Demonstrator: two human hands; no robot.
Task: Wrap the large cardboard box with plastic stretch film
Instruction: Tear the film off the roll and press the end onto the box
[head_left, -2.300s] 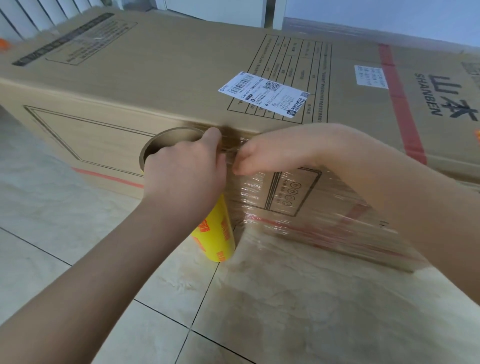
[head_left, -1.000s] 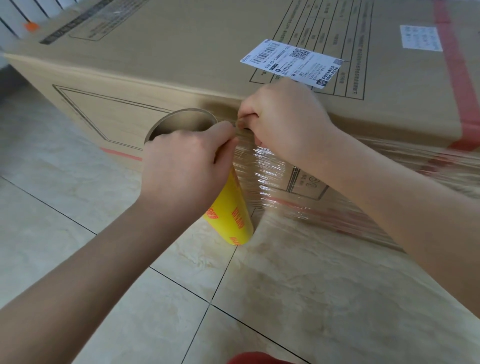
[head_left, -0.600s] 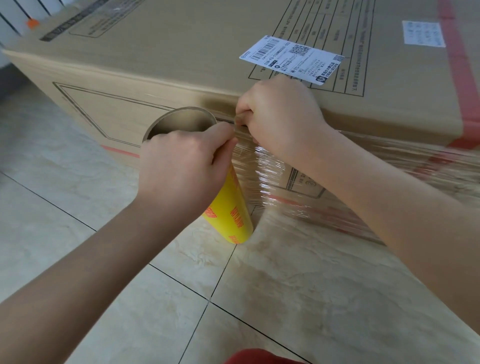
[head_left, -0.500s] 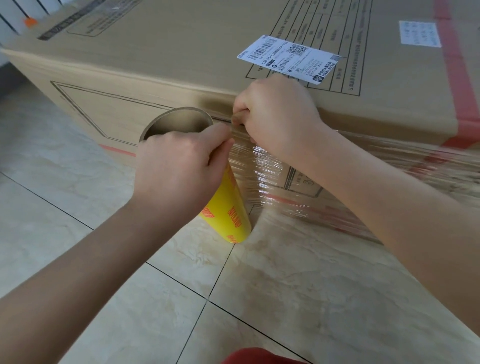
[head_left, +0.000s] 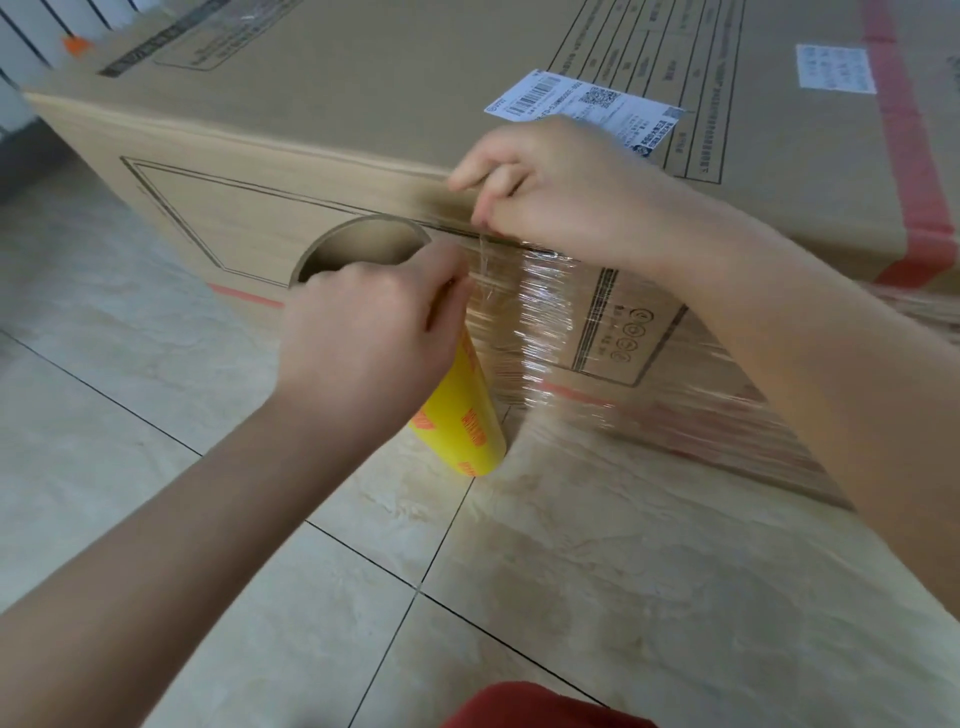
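Head view: left hand (head_left: 363, 343) grips roll (head_left: 462, 415), long axis near-upright, core up; right hand (head_left: 561, 192) pinches film (head_left: 540, 301).

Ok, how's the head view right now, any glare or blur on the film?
Head view: glare streaks on the stretch film over the cardboard box side, between the right hand and the yellow roll in the left hand; motion blur smears the wrapped stretch toward the right edge.

Barcode, QR code on white label (head_left: 582, 106) atop cardboard box (head_left: 363, 93); lettering too blurred.
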